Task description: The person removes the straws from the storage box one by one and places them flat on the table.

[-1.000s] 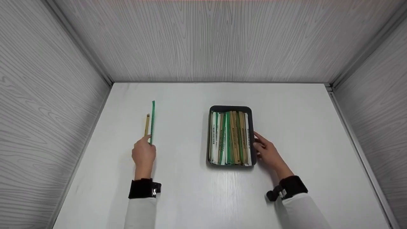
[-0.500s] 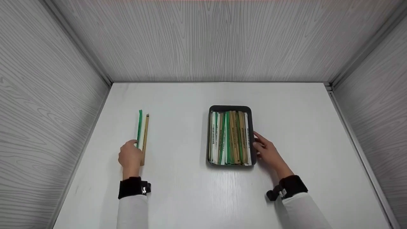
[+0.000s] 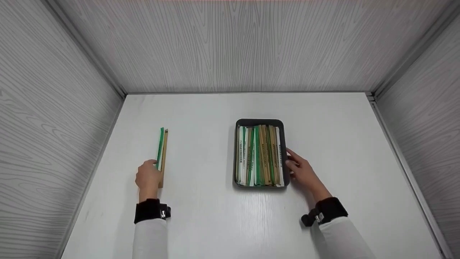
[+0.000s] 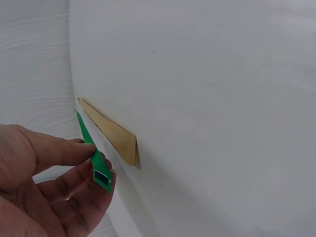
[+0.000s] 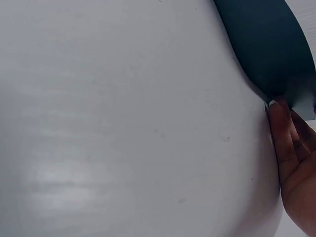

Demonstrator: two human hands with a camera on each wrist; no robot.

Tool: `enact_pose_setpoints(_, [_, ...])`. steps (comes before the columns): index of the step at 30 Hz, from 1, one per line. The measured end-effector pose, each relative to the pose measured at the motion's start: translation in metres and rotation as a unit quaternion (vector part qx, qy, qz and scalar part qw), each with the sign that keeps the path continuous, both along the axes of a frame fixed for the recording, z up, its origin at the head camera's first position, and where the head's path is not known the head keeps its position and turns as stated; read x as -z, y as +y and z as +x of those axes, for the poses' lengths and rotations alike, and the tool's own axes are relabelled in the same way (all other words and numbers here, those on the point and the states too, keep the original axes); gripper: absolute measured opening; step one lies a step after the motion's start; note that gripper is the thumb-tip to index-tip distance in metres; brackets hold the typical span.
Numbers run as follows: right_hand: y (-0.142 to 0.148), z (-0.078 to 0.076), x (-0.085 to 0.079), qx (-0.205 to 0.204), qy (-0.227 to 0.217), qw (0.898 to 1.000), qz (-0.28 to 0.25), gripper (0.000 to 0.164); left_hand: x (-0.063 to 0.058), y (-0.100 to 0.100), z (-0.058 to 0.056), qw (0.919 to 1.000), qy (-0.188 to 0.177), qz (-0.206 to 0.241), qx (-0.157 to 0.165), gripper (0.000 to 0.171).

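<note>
White desk (image 3: 201, 219): left hand (image 3: 148, 177) pinches slim green paper packet (image 4: 100, 162), best squared alongside tan paper packet (image 4: 116, 134); right hand (image 3: 303, 174), fingers extended, touches black rectangular tray (image 3: 260, 122).

In the head view, your left hand (image 3: 148, 178) hides the near end of the green strip (image 3: 160, 145). You cannot read the tiny print (image 3: 240, 151) on the strips (image 3: 264, 158) in the tray (image 3: 259, 121); the right wrist view cuts off your right hand (image 5: 301, 180).

- Two grips: left grip (image 3: 148, 177), right grip (image 3: 302, 174)
- One green packet (image 4: 99, 164), in the left grip
- One brown packet (image 4: 113, 132), beside that grip
- One tray (image 3: 260, 122), against the right grip
- Tray packets (image 3: 265, 158): exact count unclear
</note>
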State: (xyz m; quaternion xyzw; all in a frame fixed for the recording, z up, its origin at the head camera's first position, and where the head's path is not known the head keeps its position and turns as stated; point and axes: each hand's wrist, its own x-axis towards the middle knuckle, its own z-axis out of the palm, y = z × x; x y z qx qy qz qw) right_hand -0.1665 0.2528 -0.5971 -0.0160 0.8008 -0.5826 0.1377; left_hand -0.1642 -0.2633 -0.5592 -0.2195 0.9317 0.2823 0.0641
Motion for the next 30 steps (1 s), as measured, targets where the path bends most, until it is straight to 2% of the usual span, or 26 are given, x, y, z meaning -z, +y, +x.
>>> enact_pose_setpoints(3, [0.0, 0.0, -0.004, -0.005, -0.008, 1.0, -0.005, 0.054, 0.002, -0.001, 0.001, 0.9999, -0.006, -0.001, 0.009, 0.047])
enact_pose_setpoints(7, [-0.004, 0.005, -0.022, -0.012, -0.011, 1.0, -0.009, 0.055, 0.002, -0.002, 0.002, 0.9998, -0.005, -0.001, 0.017, 0.047])
enact_pose_setpoints(10, [-0.009, 0.008, -0.034, -0.016, -0.011, 1.0, 0.0, 0.055, 0.001, -0.002, 0.001, 0.9998, -0.006, 0.004, 0.016, 0.045])
enact_pose_setpoints(12, [-0.01, 0.009, -0.037, -0.014, -0.014, 1.0, 0.004, 0.054, 0.0, -0.001, -0.001, 0.9999, -0.005, 0.007, 0.011, 0.044])
enact_pose_setpoints(14, [-0.01, 0.01, -0.039, -0.014, -0.014, 1.0, 0.005, 0.054, -0.002, 0.003, -0.002, 1.0, 0.007, 0.0, 0.004, 0.041])
enact_pose_setpoints(16, [-0.009, 0.009, -0.038, -0.014, -0.014, 1.0, 0.001, 0.054, -0.003, 0.012, -0.004, 0.9992, 0.036, -0.016, 0.003, 0.038])
enact_pose_setpoints(19, [-0.008, 0.008, -0.037, -0.017, -0.013, 1.0, -0.004, 0.054, -0.009, 0.034, -0.008, 0.9947, 0.094, -0.038, 0.019, 0.035])
enact_pose_setpoints(22, [-0.006, 0.008, -0.035, -0.016, -0.011, 1.0, -0.01, 0.054, -0.018, 0.064, -0.011, 0.9874, 0.137, -0.048, 0.062, 0.032])
enact_pose_setpoints(25, [-0.006, 0.007, -0.035, -0.017, -0.012, 1.0, -0.013, 0.055, -0.024, 0.097, -0.013, 0.9786, 0.165, -0.049, 0.112, 0.031])
enact_pose_setpoints(30, [-0.007, 0.008, -0.034, -0.015, -0.019, 1.0, -0.009, 0.055, -0.03, 0.152, -0.012, 0.9638, 0.189, -0.023, 0.187, 0.028])
